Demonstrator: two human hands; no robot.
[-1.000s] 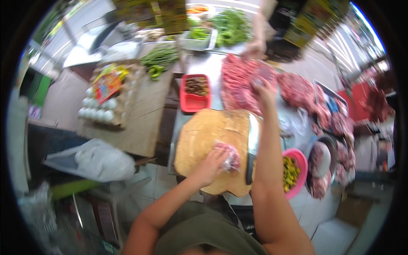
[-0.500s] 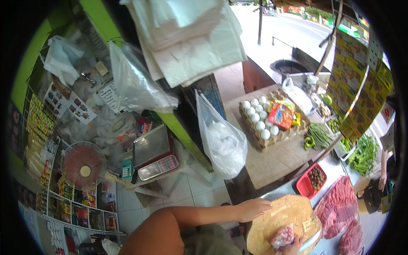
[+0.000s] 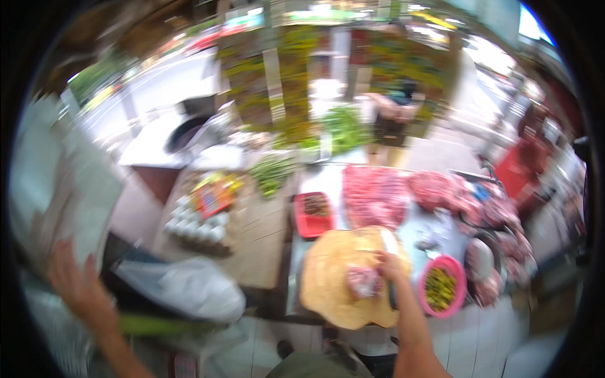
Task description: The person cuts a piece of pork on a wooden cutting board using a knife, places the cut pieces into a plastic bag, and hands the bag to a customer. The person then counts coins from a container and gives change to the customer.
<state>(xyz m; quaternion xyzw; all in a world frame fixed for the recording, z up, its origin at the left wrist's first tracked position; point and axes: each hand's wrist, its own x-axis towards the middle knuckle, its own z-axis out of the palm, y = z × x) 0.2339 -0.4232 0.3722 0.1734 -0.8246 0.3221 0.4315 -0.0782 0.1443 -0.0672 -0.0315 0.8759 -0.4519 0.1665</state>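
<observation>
My left hand (image 3: pixel 82 286) is raised at the far left with its fingers apart. It is in front of or against the hanging stack of whitish plastic bags (image 3: pixel 69 183); I cannot tell if it touches them. On the round wooden chopping board (image 3: pixel 328 271), my right hand (image 3: pixel 391 266) is closed at the edge of a small clear bag of meat (image 3: pixel 363 281), which rests on the board. Motion blur smears the fingertips. A pale strip (image 3: pixel 389 241) lies at the board's right edge, its kind unclear.
Beyond the board are a red tray of small brown items (image 3: pixel 313 225) and large slabs of raw meat (image 3: pixel 376 196). A pink basket (image 3: pixel 423 296) of yellow-green pieces stands right. A tray of eggs (image 3: pixel 236 240), green beans (image 3: pixel 272 173) and a hanging plastic bag (image 3: pixel 183 290) are left.
The view has swung right, bringing more meat and the pink basket into sight. My left hand has left the board's edge for the hanging bags. My right hand stays at the bagged meat.
</observation>
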